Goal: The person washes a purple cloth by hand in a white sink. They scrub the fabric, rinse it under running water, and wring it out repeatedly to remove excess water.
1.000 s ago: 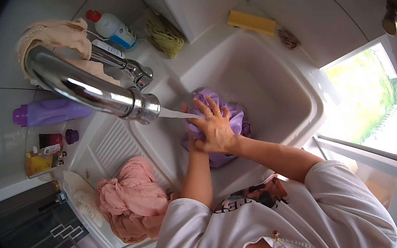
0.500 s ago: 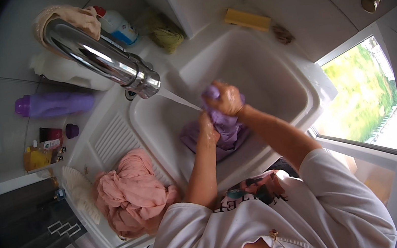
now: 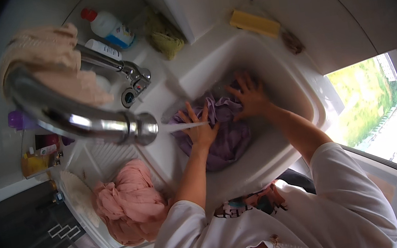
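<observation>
A wet purple cloth garment (image 3: 227,143) lies bunched on the bottom of the white sink basin (image 3: 300,83). On its left side rests my left hand (image 3: 202,129), fingers spread over the fabric. My right hand (image 3: 252,96) is at the garment's far right edge, its fingers spread too; neither hand grips it. From the chrome faucet (image 3: 142,128) a stream of water runs sideways onto my left hand and the cloth.
A pink cloth heap (image 3: 130,201) lies on the ribbed drainboard at left. Beige cloth (image 3: 45,59) hangs over the faucet's bend. Behind stand a red-capped bottle (image 3: 110,28), a green cloth (image 3: 165,39) and a yellow bar-shaped block (image 3: 255,23). An open window (image 3: 367,104) is at right.
Both hands have let go of the bunched purple garment and spread their fingers; it now lies wider in the basin. My right hand moved right. The faucet appears lower and nearer in view.
</observation>
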### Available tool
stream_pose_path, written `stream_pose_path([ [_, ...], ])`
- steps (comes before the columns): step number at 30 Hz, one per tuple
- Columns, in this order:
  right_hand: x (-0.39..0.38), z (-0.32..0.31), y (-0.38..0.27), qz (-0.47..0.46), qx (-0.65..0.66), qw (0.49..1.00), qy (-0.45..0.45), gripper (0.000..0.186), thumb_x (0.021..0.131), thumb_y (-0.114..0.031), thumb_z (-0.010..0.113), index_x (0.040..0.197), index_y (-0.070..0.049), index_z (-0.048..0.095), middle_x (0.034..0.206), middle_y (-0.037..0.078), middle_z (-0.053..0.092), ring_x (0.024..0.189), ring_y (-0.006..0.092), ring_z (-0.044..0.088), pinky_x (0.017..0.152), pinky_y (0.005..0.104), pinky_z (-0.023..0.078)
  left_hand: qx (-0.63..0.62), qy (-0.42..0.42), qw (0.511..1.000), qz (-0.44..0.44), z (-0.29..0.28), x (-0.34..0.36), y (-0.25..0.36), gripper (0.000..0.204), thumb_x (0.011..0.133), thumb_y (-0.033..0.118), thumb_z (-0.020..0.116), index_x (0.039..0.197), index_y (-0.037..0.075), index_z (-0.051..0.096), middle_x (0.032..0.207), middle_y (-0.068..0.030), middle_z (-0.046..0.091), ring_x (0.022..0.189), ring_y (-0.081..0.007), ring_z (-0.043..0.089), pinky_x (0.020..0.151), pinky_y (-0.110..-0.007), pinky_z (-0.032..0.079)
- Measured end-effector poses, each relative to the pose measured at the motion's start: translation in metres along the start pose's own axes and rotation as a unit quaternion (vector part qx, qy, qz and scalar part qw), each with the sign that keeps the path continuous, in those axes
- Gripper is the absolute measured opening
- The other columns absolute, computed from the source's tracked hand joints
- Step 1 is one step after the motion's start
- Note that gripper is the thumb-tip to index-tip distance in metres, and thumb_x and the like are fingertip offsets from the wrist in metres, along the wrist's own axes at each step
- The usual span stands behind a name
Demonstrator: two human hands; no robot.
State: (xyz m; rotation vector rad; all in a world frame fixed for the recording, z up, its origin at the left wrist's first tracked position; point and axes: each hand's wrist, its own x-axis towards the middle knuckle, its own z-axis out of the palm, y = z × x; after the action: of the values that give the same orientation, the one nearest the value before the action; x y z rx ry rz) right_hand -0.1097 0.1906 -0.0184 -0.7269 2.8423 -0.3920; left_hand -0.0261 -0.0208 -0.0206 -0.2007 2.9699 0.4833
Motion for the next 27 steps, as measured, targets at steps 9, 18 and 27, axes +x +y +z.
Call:
stream_pose_path([
  [9, 0.016, 0.045, -0.006, -0.001, -0.031, 0.998, -0.048, 0.090, 0.052, -0.071, 0.067, 0.132, -0.033, 0.049, 0.153, 0.016, 0.014, 0.138, 0.0487, 0.006, 0.095, 0.0782, 0.011, 0.071, -0.099, 0.992, -0.045, 0.036, 0.015, -0.003, 0.060, 0.075, 0.041, 0.068, 0.131, 0.030, 0.048, 0.150, -0.0178, 0.010, 0.135, -0.0498, 0.011, 0.092, -0.076, 0.021],
  [18, 0.041, 0.044, -0.027, 0.248, 0.194, 0.949, -0.017, 0.069, 0.065, -0.034, 0.072, 0.129, -0.023, 0.051, 0.134, 0.020, 0.043, 0.124, 0.0436, 0.039, 0.100, 0.0514, 0.036, -0.260, -0.086, 0.942, -0.195, 0.048, 0.036, -0.010, 0.061, 0.079, 0.036, 0.067, 0.133, 0.020, 0.044, 0.139, -0.0138, 0.037, 0.127, -0.0354, 0.036, 0.098, -0.056, 0.034],
  [27, -0.016, -0.040, -0.149, 0.009, 0.209, 0.975, 0.075, 0.045, 0.058, -0.025, 0.073, 0.102, -0.017, 0.066, 0.128, 0.016, 0.041, 0.119, 0.0383, 0.037, 0.088, 0.0582, 0.035, -0.927, -0.179, 0.307, -0.121, -0.024, 0.017, -0.009, 0.072, 0.086, 0.063, 0.045, 0.125, 0.002, 0.049, 0.116, -0.0167, 0.057, 0.107, -0.0270, 0.056, 0.097, -0.042, 0.043],
])
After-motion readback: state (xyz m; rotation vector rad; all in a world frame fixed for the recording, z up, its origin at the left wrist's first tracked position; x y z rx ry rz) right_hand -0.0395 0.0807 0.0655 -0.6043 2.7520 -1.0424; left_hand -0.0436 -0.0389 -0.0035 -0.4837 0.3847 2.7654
